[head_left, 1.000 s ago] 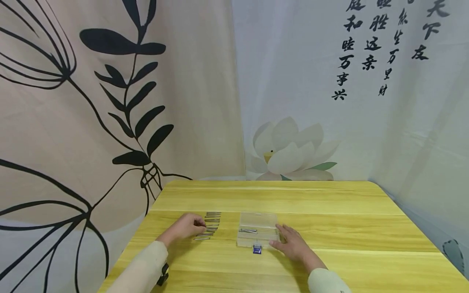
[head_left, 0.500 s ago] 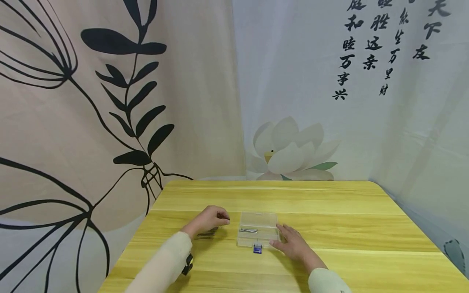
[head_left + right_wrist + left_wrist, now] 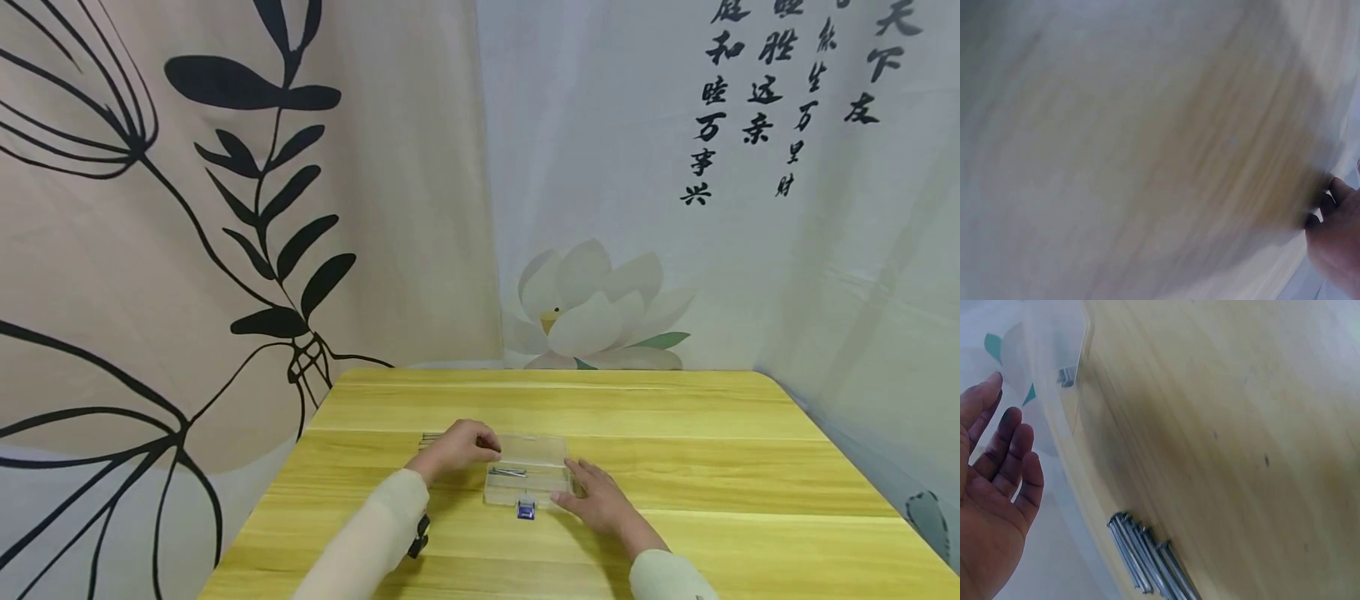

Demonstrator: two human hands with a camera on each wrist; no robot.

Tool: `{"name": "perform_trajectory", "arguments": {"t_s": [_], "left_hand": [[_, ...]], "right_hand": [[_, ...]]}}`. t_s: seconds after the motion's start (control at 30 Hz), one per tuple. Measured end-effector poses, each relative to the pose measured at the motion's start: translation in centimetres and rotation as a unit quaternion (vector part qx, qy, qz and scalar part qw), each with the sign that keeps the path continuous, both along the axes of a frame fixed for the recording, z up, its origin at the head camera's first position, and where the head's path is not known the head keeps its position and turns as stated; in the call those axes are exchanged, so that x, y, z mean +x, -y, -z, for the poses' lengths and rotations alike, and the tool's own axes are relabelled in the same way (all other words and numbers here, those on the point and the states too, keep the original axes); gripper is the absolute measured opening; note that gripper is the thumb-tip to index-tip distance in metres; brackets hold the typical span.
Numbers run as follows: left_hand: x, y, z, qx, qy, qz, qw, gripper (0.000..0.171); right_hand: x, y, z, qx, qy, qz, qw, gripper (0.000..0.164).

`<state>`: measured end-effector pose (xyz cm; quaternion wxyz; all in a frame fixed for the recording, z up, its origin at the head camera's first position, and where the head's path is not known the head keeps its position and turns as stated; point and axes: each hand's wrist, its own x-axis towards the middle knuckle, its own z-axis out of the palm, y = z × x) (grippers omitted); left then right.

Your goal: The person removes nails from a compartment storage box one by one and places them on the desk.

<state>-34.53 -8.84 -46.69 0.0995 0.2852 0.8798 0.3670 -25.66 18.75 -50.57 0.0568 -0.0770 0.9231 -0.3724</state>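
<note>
A clear plastic box [image 3: 491, 497] stands on the table with its lid raised at the back and a blue latch [image 3: 527, 510] in front. A few nails [image 3: 508, 472] lie in its left compartment. My left hand [image 3: 457, 446] hovers at the box's left side, over the table. Its fingers are loosely bent, and no nail shows between them in the left wrist view. Several nails [image 3: 1147, 559] lie in a row on the table, mostly hidden under the left hand in the head view. My right hand [image 3: 600, 496] rests against the box's right side, fingers extended.
The wooden table [image 3: 735, 467] extends well beyond the box on the right. A printed cloth [image 3: 600, 167] hangs behind the table. A black strap [image 3: 420, 537] is on the left wrist, below the sleeve. The right wrist view is blurred.
My left hand has moved right, away from the row of nails to the box's left edge. My right hand and the box have stayed in place.
</note>
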Motion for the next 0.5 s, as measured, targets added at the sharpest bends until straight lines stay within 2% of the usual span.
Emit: {"name": "perform_trajectory", "arguments": {"t_s": [0.27,0.37,0.5], "left_hand": [[-0.3,-0.9,0.6,-0.024,-0.025,0.007,0.9994,0.005],[-0.2,-1.1,0.6,-0.025,-0.023,0.006,0.9994,0.005],[0.0,-1.4,0.8,-0.020,-0.035,0.022,0.9989,0.004]], "right_hand": [[0.1,0.1,0.0,-0.006,0.002,-0.001,1.000,0.073],[0.1,0.1,0.0,-0.006,-0.002,0.001,1.000,0.073],[0.1,0.0,-0.1,-0.005,-0.005,0.001,1.000,0.073]]}}
